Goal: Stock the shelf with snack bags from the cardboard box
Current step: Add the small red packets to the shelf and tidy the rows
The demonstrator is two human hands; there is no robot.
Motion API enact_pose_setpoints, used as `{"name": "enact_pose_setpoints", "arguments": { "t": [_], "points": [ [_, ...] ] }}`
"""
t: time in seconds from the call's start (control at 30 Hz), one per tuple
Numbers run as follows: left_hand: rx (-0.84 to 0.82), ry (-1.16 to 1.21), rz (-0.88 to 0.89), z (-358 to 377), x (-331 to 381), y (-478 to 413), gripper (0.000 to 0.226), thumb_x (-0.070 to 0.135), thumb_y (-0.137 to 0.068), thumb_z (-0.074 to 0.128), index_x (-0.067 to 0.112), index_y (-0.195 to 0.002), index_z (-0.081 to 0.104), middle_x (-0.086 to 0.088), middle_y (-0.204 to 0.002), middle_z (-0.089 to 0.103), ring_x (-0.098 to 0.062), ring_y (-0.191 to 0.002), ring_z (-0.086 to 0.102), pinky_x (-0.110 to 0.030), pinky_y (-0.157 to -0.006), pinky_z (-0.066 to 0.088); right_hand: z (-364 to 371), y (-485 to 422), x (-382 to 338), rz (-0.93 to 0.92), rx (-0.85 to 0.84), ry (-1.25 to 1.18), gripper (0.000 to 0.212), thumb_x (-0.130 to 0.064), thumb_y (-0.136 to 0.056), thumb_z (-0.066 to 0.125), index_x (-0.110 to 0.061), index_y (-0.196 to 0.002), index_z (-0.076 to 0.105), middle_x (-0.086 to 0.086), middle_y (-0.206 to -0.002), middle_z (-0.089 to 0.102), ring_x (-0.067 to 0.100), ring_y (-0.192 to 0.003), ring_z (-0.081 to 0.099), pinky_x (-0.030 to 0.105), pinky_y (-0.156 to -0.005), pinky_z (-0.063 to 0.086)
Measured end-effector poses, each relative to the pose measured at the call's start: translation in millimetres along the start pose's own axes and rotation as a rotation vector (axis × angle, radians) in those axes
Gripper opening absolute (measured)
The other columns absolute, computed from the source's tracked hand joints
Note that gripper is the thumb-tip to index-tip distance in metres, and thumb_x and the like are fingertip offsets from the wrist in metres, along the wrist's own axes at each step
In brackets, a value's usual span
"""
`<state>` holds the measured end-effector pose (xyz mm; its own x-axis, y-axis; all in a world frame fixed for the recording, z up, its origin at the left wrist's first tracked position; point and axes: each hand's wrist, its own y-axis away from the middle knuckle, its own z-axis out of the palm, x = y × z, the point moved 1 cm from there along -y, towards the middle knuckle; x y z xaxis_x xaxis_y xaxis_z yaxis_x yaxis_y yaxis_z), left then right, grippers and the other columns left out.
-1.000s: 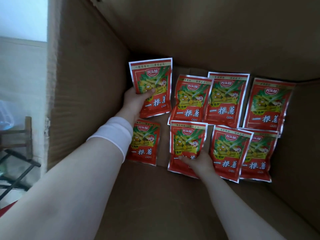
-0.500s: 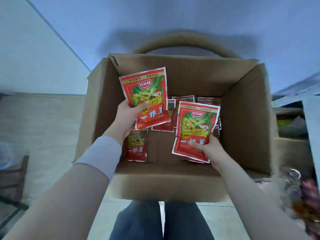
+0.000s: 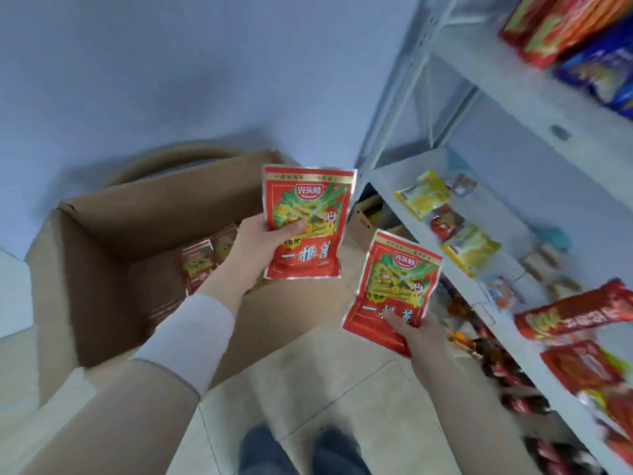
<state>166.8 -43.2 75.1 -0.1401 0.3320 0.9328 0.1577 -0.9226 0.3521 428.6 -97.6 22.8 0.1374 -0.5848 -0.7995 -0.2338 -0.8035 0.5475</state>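
Observation:
My left hand [image 3: 260, 245] grips a red snack bag [image 3: 306, 221] by its left edge, held upright above the right side of the open cardboard box [image 3: 102, 275]. A second red snack bag [image 3: 390, 289] is pinched at its lower edge by my right hand [image 3: 416, 332], just left of the white metal shelf [image 3: 507, 303]. Several more red bags [image 3: 205, 262] lie in the bottom of the box, partly hidden by my left forearm.
The shelf at right carries yellow and red snack packs [image 3: 459, 234] on its middle board, red packets [image 3: 582, 341] nearer me and blue and red bags [image 3: 582, 36] above. Tiled floor and my two shoes [image 3: 301, 450] are below. A pale wall stands behind the box.
Both hands have lifted their bags out of the box and swung right toward the shelf. The view has turned from the box to the shelf.

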Motion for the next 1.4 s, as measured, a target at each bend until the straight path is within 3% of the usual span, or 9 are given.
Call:
{"name": "enact_pose_setpoints", "arguments": {
  "t": [0.23, 0.43, 0.57, 0.63, 0.8, 0.93, 1.13, 1.27, 1.4],
  "points": [
    [-0.302, -0.108, 0.174, 192, 24, 54, 0.014, 0.026, -0.079, 0.07, 0.027, -0.092, 0.064, 0.011, -0.084, 0.073, -0.01, -0.079, 0.07, -0.031, -0.083, 0.052, -199, 38, 33, -0.068, 0.188, -0.23, 0.035, -0.014, -0.077, 0.072, -0.008, -0.11, 0.062, 0.009, -0.101, 0.07, 0.024, -0.089, 0.067, 0.04, -0.086, 0.051],
    [-0.567, -0.137, 0.27, 432, 8, 136, 0.011, 0.023, -0.084, 0.066, 0.025, -0.095, 0.062, 0.011, -0.088, 0.073, -0.005, -0.081, 0.07, -0.021, -0.069, 0.053, -413, 71, 69, -0.112, 0.443, -0.258, 0.029, -0.026, -0.079, 0.073, -0.013, -0.101, 0.06, 0.002, -0.087, 0.069, 0.016, -0.072, 0.064, 0.024, -0.054, 0.049],
    [-0.726, -0.231, 0.311, 572, 3, 189, 0.008, 0.028, -0.083, 0.067, 0.026, -0.089, 0.062, 0.011, -0.085, 0.071, -0.004, -0.076, 0.068, -0.019, -0.065, 0.05, -541, 93, 91, -0.136, 0.608, -0.288, 0.033, -0.028, -0.076, 0.075, -0.014, -0.103, 0.062, 0.004, -0.09, 0.069, 0.014, -0.076, 0.063, 0.025, -0.066, 0.048],
    [-0.781, -0.251, 0.307, 625, 1, 203, 0.009, 0.028, -0.083, 0.067, 0.024, -0.088, 0.062, 0.01, -0.081, 0.072, -0.002, -0.071, 0.069, -0.019, -0.064, 0.05, -591, 96, 96, -0.154, 0.659, -0.342, 0.028, -0.026, -0.076, 0.075, -0.013, -0.098, 0.062, 0.0, -0.084, 0.068, 0.014, -0.074, 0.065, 0.022, -0.058, 0.049],
    [-0.855, -0.324, 0.342, 737, -6, 211, 0.012, 0.032, -0.082, 0.067, 0.023, -0.087, 0.061, 0.009, -0.08, 0.072, -0.008, -0.073, 0.07, -0.023, -0.065, 0.051, -689, 84, 100, -0.216, 0.765, -0.409, 0.013, -0.02, -0.078, 0.073, -0.021, -0.077, 0.06, -0.005, -0.076, 0.066, 0.008, -0.069, 0.061, 0.017, -0.056, 0.042],
    [-0.923, -0.322, 0.373, 825, -4, 201, 0.009, 0.029, -0.082, 0.068, 0.025, -0.089, 0.063, 0.008, -0.087, 0.072, -0.009, -0.078, 0.07, -0.021, -0.067, 0.052, -759, 53, 88, -0.235, 0.849, -0.434, 0.015, -0.023, -0.078, 0.073, -0.022, -0.08, 0.058, -0.004, -0.076, 0.065, 0.01, -0.069, 0.062, 0.02, -0.057, 0.044],
    [-0.999, -0.374, 0.451, 972, 3, 162, 0.018, 0.043, -0.079, 0.07, 0.032, -0.09, 0.061, 0.007, -0.095, 0.071, -0.016, -0.091, 0.068, -0.038, -0.086, 0.052, -864, -15, 55, -0.236, 0.98, -0.461, 0.023, -0.02, -0.076, 0.075, -0.016, -0.093, 0.06, -0.001, -0.08, 0.066, 0.016, -0.075, 0.063, 0.027, -0.065, 0.049],
    [-1.047, -0.412, 0.453, 1062, 6, 146, 0.018, 0.038, -0.084, 0.066, 0.027, -0.096, 0.059, 0.013, -0.09, 0.066, -0.008, -0.083, 0.065, -0.022, -0.071, 0.05, -927, -54, 42, -0.225, 1.031, -0.479, 0.015, -0.015, -0.078, 0.073, -0.019, -0.085, 0.061, -0.003, -0.077, 0.065, 0.012, -0.071, 0.061, 0.023, -0.061, 0.047],
    [-1.061, -0.478, 0.498, 1142, 2, 143, 0.023, 0.04, -0.086, 0.062, 0.023, -0.102, 0.059, 0.009, -0.093, 0.064, -0.007, -0.078, 0.062, -0.017, -0.065, 0.046, -986, -89, 47, -0.179, 1.093, -0.504, 0.016, -0.02, -0.079, 0.073, -0.018, -0.087, 0.059, -0.004, -0.079, 0.064, 0.019, -0.079, 0.062, 0.031, -0.074, 0.048]
  ]
}}
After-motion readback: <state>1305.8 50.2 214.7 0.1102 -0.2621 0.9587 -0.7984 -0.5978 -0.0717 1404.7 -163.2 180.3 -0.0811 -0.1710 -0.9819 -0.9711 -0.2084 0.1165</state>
